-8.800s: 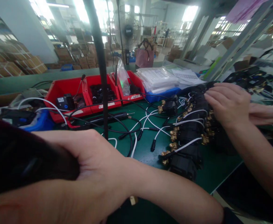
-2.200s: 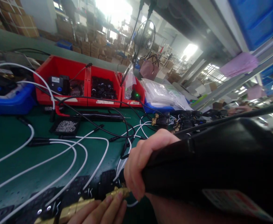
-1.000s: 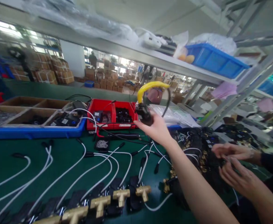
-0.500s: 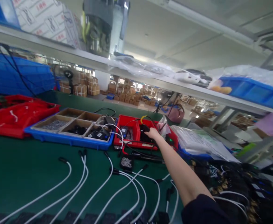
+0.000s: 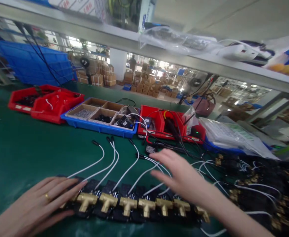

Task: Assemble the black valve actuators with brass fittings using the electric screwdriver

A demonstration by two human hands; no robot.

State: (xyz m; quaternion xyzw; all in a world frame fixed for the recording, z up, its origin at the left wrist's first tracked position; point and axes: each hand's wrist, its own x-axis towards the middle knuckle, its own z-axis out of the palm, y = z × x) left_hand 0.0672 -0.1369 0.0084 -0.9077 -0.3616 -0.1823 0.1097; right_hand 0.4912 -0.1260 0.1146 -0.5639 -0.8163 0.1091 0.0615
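I have the valves (image 5: 128, 202) in a row along the near edge of my view, black bodies with brass tees facing me, on the green bench (image 5: 23, 154). My left hand (image 5: 44, 200), a ring on one finger, lies at the left end of the row, thumb and fingers on either side of the end valve's brass; I cannot tell whether they grip it. My right hand (image 5: 176, 174) hangs over the right part of the row, thumb and fingers apart, above the cables (image 5: 132, 166). These are white, and they run from the valves away from me, most ending in black plugs (image 5: 95, 142).

Just beyond my right fingertips sits a small box of screws (image 5: 150, 149). Behind it stand three red bins (image 5: 159, 123) side by side; the middle one has a black tool (image 5: 173, 129) with a yellow loop leaning in it. To their left I see a blue tray (image 5: 98, 127) with compartments of small parts, then more red bins (image 5: 47, 113) and a big blue crate (image 5: 33, 62). On my right, a heap of further valves (image 5: 252, 184) lies near a stack of bagged papers (image 5: 215, 133). A shelf (image 5: 97, 34) crosses above, and cartons (image 5: 109, 79) stand past the bench
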